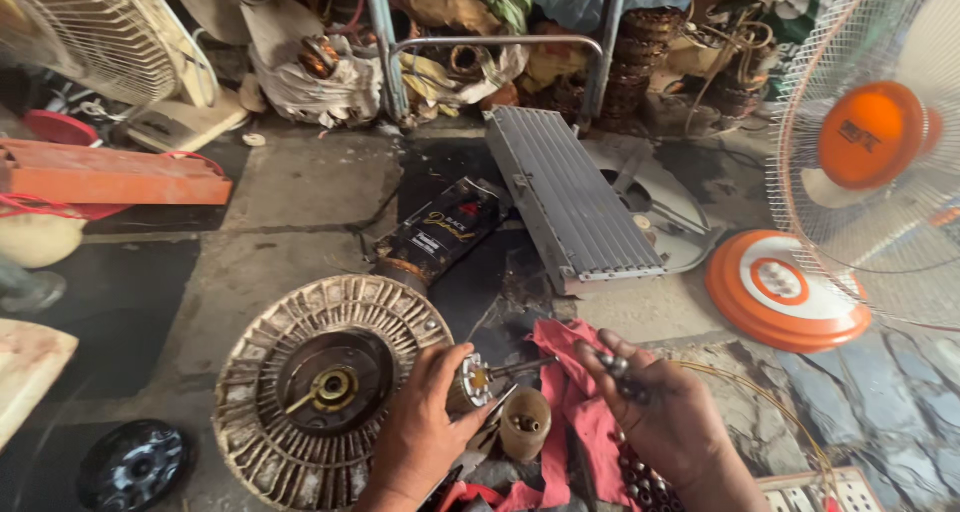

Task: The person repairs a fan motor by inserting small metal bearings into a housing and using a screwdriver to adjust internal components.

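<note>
On the stone floor's near edge, left hand gripping a small rotor with shaft, right hand pinching dark steel balls, small tan cup holding a dark part, upright on red cloth, beside round ribbed motor housing.

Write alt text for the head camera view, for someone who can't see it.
A person's left hand grips a small motor rotor by its shaft, while the right hand pinches small metal parts. A round finned motor housing lies beside them on a stone floor, orange pedestal fan at right.

Small shafted rotor — tilted, beside a round ribbed motor housing.
</note>
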